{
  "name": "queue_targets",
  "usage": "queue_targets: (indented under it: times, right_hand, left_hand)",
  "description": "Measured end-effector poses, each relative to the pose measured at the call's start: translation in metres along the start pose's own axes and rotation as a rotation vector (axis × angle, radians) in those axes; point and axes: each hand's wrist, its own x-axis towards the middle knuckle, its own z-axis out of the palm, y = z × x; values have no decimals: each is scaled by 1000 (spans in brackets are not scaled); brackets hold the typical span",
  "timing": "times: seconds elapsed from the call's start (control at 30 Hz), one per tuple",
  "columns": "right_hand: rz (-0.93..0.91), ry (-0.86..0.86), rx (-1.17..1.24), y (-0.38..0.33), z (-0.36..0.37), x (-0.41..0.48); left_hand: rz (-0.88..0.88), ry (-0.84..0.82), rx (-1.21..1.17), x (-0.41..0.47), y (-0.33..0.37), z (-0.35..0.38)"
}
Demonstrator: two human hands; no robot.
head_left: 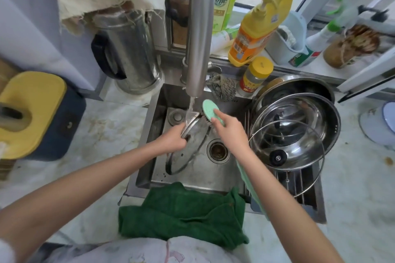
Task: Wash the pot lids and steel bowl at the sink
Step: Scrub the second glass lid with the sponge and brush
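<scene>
A glass pot lid (188, 151) with a steel rim stands tilted in the sink (198, 179), its top edge under the running water from the faucet (199, 34). My left hand (173, 139) grips the lid's upper left rim. My right hand (229, 132) holds a green brush (210, 111), bristles against the lid's upper edge. On the drying rack to the right sit a steel bowl (316, 113) and two more glass lids (286, 156), one leaning inside the bowl.
A green towel (181, 213) hangs over the sink's front edge. A steel kettle (130, 53) stands back left, detergent bottles (256, 28) and a yellow-capped jar (255, 76) behind the sink. A drain strainer (218, 150) sits in the basin. A yellow-lidded box (32, 113) is on the left.
</scene>
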Motion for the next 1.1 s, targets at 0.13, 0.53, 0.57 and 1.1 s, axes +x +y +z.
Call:
queue_targets:
  times: [0.13, 0.53, 0.57, 1.1]
  right_hand:
    - [63, -69, 200, 24, 27, -11]
    - [55, 64, 139, 21, 62, -33]
    - [12, 18, 65, 17, 63, -37]
    - [144, -80, -235, 14, 43, -16]
  left_hand:
    - [41, 52, 215, 9, -30, 2]
    - [163, 463, 88, -12, -88, 49]
    - [167, 497, 98, -10, -89, 53]
    - [206, 636, 204, 3, -65, 62]
